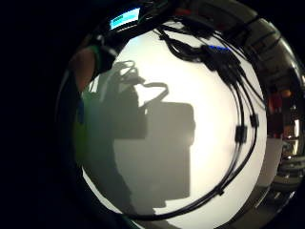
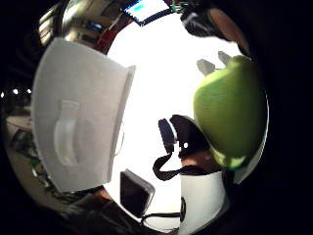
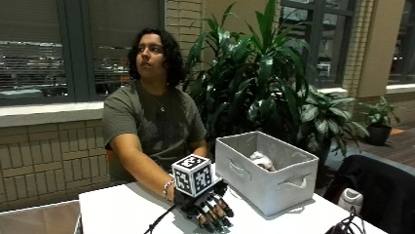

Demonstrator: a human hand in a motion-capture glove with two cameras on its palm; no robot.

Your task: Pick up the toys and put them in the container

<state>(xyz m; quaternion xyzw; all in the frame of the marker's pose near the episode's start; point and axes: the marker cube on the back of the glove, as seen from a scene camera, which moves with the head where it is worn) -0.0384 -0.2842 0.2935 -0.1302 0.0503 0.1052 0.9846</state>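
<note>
Outside view first: I see my gloved right hand (image 3: 206, 210) low over the white worktop (image 3: 123, 209), fingers curled downward just beside the grey fabric container (image 3: 266, 171). From the thumb side palm view, a green rounded toy (image 2: 230, 110) sits close against the palm with a strapped finger beside it, so I read the hand as curled round it. The container's handled wall (image 2: 73, 122) stands near. A pale toy (image 3: 262, 160) already lies inside the container.

Dark windows (image 3: 45, 48) with blinds sit above a tan brick wall (image 3: 45, 156); tall leafy plants (image 3: 259, 73) stand behind the white counter (image 3: 123, 209).
</note>
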